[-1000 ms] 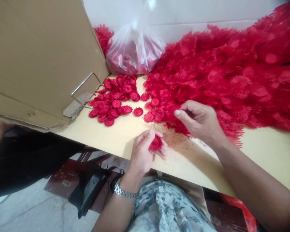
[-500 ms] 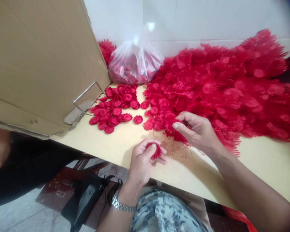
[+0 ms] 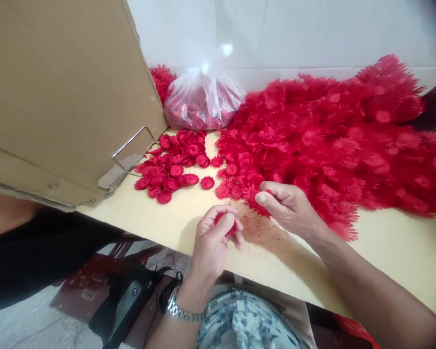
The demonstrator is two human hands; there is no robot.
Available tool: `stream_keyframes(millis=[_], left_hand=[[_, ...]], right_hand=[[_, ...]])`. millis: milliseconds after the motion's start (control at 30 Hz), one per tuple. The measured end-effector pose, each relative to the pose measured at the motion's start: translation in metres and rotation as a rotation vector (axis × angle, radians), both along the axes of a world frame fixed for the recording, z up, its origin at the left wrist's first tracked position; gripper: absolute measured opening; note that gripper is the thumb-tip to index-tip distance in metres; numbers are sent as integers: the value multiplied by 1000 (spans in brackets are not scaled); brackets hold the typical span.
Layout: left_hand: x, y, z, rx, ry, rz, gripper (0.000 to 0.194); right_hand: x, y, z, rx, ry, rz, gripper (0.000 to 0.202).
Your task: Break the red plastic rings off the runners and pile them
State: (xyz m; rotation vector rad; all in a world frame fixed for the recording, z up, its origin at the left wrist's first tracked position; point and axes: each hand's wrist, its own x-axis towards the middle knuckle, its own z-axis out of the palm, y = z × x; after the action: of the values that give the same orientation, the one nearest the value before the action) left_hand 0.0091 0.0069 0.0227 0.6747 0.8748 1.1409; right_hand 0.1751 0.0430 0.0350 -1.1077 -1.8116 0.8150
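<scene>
My left hand (image 3: 212, 240), with a metal watch at the wrist, is closed round a red toothed disc (image 3: 231, 228), its thumb lying over the disc. To the right, my right hand (image 3: 288, 206) is pinched at the near edge of the large pile of red toothed pieces (image 3: 312, 140); a bit of red shows at its fingertips, too small to make out. A smaller group of thicker red discs (image 3: 176, 170) lies beyond my left hand, with a single disc (image 3: 207, 182) at its near side.
A large cardboard box (image 3: 69, 92) stands at the left, with a bent metal wire (image 3: 129, 143) beside it. A tied plastic bag of red pieces (image 3: 205, 104) rests against the wall. Red crumbs dot the table (image 3: 152, 218). At the left, part of another person shows.
My left thumb has moved further over the red disc and the fingers have curled in more. My right hand has shifted slightly left and down. The view has tilted a little.
</scene>
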Motion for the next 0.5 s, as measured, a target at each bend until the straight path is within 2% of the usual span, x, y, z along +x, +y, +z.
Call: stream_keyframes(millis=[100,200,300,367,467,500], left_hand=[[5,5,3,53,31,-19,23],[11,10,4,37,68,-35,20],[13,16,5,-12,98,-7,18],[12,23,7,-22,129,45,17],[16,40,10,41,215,113,17],[20,48,11,83,252,115,16]], right_hand=[[-3,-1,0,-26,19,72,42],[-4,-2,0,-53,27,189,41],[0,-1,2,-64,11,168,45],[6,2,3,8,-27,-16,47],[18,10,3,267,-205,-424,45],[22,13,2,352,-288,-519,42]])
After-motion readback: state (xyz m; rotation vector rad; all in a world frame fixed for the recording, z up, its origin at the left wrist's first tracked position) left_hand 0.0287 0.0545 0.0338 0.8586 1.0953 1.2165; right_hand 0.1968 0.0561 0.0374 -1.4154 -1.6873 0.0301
